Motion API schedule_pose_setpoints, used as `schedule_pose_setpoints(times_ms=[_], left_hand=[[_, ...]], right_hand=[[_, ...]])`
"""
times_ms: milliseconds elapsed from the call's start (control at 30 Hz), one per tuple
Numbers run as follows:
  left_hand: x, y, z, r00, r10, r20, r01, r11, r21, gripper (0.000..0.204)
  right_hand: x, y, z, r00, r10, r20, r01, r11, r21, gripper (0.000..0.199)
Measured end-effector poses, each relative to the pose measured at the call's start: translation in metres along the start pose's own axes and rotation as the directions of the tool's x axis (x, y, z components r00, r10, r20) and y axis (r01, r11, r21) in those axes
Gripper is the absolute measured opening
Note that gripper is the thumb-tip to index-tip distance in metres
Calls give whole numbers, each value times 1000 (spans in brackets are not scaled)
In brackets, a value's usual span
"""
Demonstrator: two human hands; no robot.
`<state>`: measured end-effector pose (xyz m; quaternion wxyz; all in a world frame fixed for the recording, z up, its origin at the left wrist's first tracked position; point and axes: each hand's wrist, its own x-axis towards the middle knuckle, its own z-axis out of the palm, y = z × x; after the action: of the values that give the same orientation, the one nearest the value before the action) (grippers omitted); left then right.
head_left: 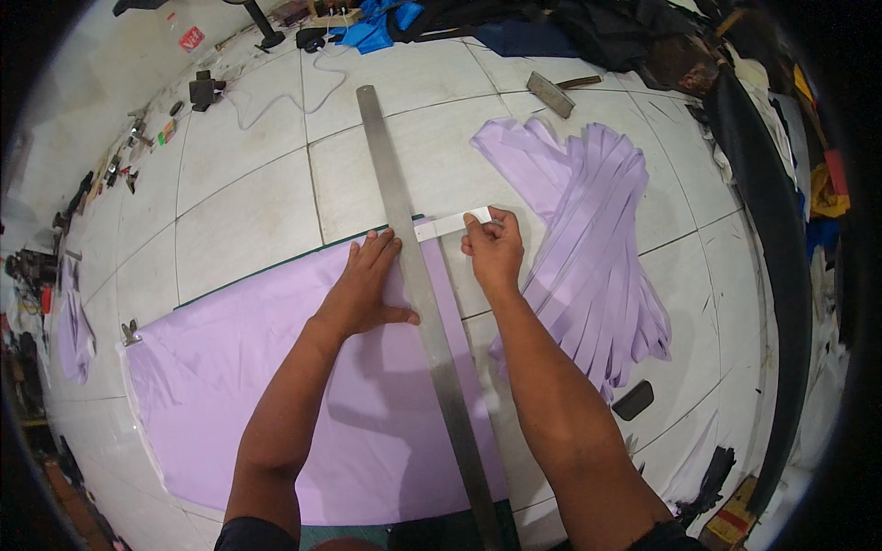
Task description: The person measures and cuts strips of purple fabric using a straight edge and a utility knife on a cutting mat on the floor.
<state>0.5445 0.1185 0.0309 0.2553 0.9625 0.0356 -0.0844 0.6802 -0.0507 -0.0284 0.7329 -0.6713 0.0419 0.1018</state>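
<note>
We press our spread left hand [367, 289] on the long steel ruler [418, 285]; right hand [493, 250] pinches a small white strip [452, 223]. Thin lilac cloth [276, 386] looks soft, slippery — hold flat.

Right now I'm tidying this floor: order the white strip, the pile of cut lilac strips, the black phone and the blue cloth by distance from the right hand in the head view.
1. White strip: in the right hand.
2. Cut lilac strips: just right.
3. Black phone: lower right.
4. Blue cloth: top, farthest.

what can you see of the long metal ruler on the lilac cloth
The long metal ruler is a flat, dull grey steel strip lying on the tiled floor, running from far to near along the right edge of the lilac cloth. The left hand presses beside it, thumb touching; the right hand holds a small white strip against it.
</note>
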Motion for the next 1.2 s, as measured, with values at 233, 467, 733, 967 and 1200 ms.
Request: schedule_pose_setpoints(times_ms=[233, 467, 733, 967, 1200], left_hand=[[0, 2, -1, 1000, -9, 23, 9, 1000, 5, 123], [-3, -2, -3, 1000, 5, 14, -5, 998, 63, 125], [15, 0, 4, 999, 7, 51, -20, 966, 258, 122], [18, 17, -6, 989, -96, 116, 28, 873, 487, 119], [20, 11, 2, 982, -37, 183, -17, 959, 284, 130]], right_hand=[[-1, 0, -2, 999, -32, -1, 32, 998, -51, 43], [-6, -2, 1, 998, -57, 19, 59, 994, -92, 42], [-18, -22, -17, 997, 42, 60, -43, 999, 18, 42], [-192, -68, -143, 985, 174, -4, -174, 985, -8, 46], [-346, -10, -268, 911, 344, -227, -359, 933, -30, 38]])
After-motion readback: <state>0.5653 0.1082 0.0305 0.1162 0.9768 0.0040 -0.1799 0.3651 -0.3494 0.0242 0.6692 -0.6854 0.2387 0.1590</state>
